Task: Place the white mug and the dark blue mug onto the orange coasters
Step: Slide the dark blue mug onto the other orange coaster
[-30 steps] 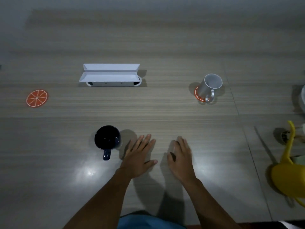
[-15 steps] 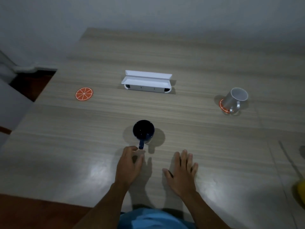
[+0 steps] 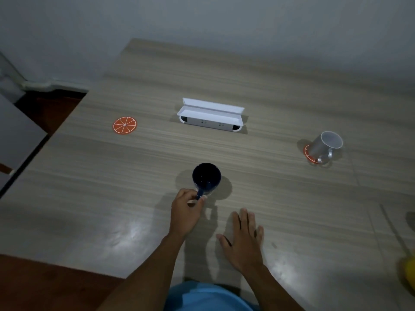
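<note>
The dark blue mug [image 3: 206,178] stands upright near the middle of the wooden table, its handle pointing toward me. My left hand [image 3: 185,213] is closed around that handle. My right hand [image 3: 243,240] lies flat on the table with fingers spread, holding nothing. The white mug [image 3: 325,145] stands at the right on an orange coaster [image 3: 308,156], which shows only as a rim at its base. A second orange coaster [image 3: 124,125] with a citrus pattern lies bare at the left.
An open white box [image 3: 211,115] sits at the table's centre back. The table's left edge [image 3: 56,133] drops to a dark floor. A yellow object [image 3: 409,274] shows at the right border. A wall rises behind the table.
My left hand moved from flat on the table to the dark blue mug's handle and closed on it. The view swung left and pulled back; my right hand stayed flat.
</note>
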Action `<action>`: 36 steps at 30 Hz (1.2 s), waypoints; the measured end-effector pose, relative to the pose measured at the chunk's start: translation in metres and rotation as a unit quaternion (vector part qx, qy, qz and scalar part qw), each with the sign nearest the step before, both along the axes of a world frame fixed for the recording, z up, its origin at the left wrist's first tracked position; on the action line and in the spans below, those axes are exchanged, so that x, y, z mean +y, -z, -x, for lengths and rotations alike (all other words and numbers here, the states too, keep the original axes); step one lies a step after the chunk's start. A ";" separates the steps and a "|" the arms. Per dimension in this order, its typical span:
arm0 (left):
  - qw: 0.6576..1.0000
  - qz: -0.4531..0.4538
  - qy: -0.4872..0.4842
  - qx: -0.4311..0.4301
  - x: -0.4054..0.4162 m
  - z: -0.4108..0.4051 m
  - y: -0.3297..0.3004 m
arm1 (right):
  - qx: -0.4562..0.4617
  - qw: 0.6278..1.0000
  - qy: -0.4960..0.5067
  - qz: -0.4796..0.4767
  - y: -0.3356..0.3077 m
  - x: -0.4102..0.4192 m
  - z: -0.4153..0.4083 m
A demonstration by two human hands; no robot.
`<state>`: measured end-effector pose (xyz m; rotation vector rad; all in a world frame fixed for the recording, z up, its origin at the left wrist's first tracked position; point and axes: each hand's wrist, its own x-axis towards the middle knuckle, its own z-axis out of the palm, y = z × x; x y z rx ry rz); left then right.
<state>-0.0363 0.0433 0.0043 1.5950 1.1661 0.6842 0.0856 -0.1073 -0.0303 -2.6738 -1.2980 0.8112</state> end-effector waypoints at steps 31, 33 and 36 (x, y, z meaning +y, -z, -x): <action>0.886 0.131 -0.381 -0.228 0.271 0.097 -0.033 | -0.056 0.993 -0.104 -0.025 0.018 0.274 0.089; 0.880 0.132 -0.387 -0.241 0.294 0.095 -0.033 | -0.076 0.992 -0.096 -0.035 0.021 0.275 0.092; 0.876 0.120 -0.396 -0.248 0.323 0.092 -0.027 | -0.091 0.992 -0.075 -0.052 0.027 0.278 0.092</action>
